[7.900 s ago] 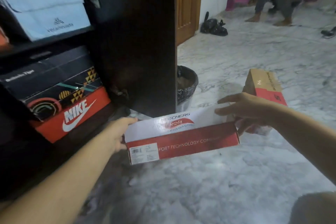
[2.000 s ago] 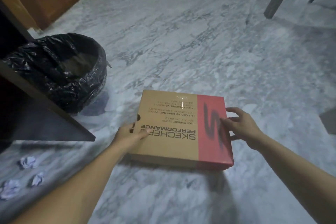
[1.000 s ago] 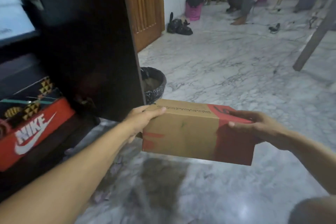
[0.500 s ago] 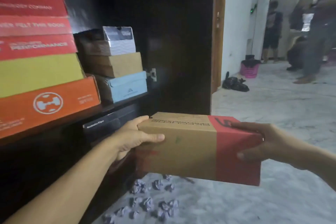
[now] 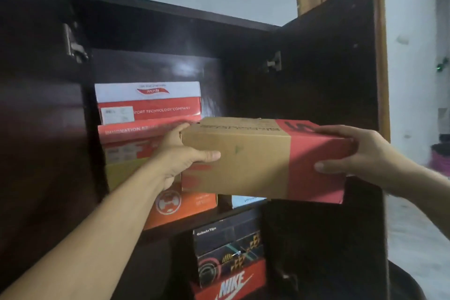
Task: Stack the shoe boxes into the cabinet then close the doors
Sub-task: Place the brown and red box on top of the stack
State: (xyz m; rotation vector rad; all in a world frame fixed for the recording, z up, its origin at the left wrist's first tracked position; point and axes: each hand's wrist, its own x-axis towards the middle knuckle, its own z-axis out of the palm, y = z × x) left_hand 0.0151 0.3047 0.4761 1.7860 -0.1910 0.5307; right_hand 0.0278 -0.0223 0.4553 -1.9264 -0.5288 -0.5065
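**Brown-and-red box raised to the upper shelf**

Half a second ago the brown-and-red shoe box [image 5: 265,158] was held at the level of the shelf edge, with the floor and scattered paper balls showing beneath it. Now it is higher, in front of the upper compartment of the cabinet [image 5: 155,31], and the view has tilted up so that the cabinet's top board and the wall above it show. Two seconds ago the same box lay flat on the marble floor.

The box hangs in the air at the centre of the view, long side toward the camera, its red end at 3 o'clock. The left hand [image 5: 180,156] grips the brown end, thumb lying across the front face and fingers wrapped behind the end. The right hand [image 5: 360,153] grips the red end, thumb on the front face and fingers over the top edge. Both forearms reach up from the lower corners of the view.

Behind the box at 9 o'clock, a stack of boxes sits on the upper shelf: a white-and-red box [image 5: 148,101] on top, a red box [image 5: 136,133] under it, then a yellow box [image 5: 126,173], and an orange box [image 5: 185,204] at the bottom. At 6 o'clock, on the lower shelf, a dark patterned box [image 5: 226,246] rests on a red Nike box [image 5: 233,285]. The right cabinet door [image 5: 328,68] stands open at 2 o'clock.
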